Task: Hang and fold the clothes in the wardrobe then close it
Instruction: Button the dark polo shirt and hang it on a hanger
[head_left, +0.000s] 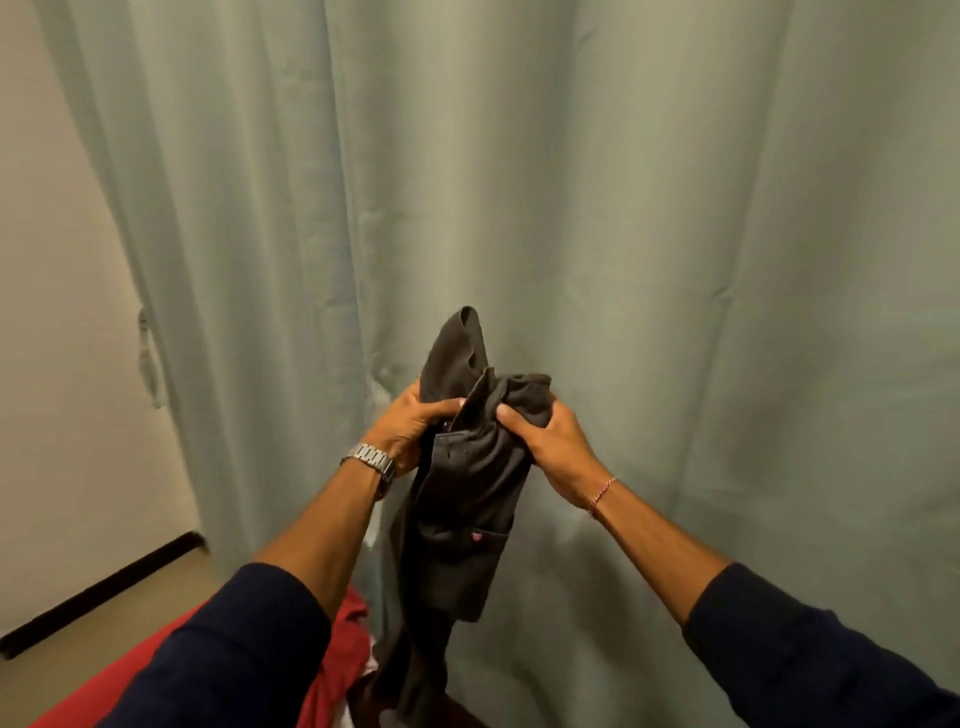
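The dark garment (467, 499) hangs bunched in mid-air before the pale green curtain (623, 208), my left hand (410, 426) and right hand (545, 441) both curled tight around its top, red cloth (348, 649) lying below.

no readable text, labels or numbers
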